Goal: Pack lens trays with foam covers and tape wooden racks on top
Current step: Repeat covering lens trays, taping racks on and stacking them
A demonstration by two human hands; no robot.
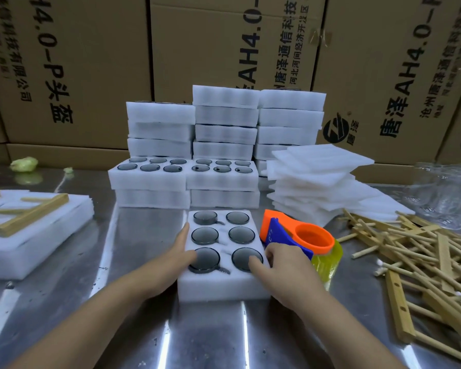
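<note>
A white foam lens tray [221,284] with several dark round lenses lies uncovered on the steel table in front of me. My left hand [180,253] rests on its left side, fingers straight, thumb on the near-left lens. My right hand [277,262] touches the tray's right side, thumb on the near-right lens, fingers bent at the edge. An orange and blue tape dispenser [301,239] with yellowish tape stands just right of the tray. Flat foam covers [322,182] are stacked behind it. Loose wooden racks [421,251] are piled at the right.
Stacks of foam trays [224,134] stand behind, two open ones [149,177] in front. At the left lies a foam pack with a wooden rack [30,211] on top. Cardboard boxes [224,43] wall the back. Clear plastic [447,193] sits far right.
</note>
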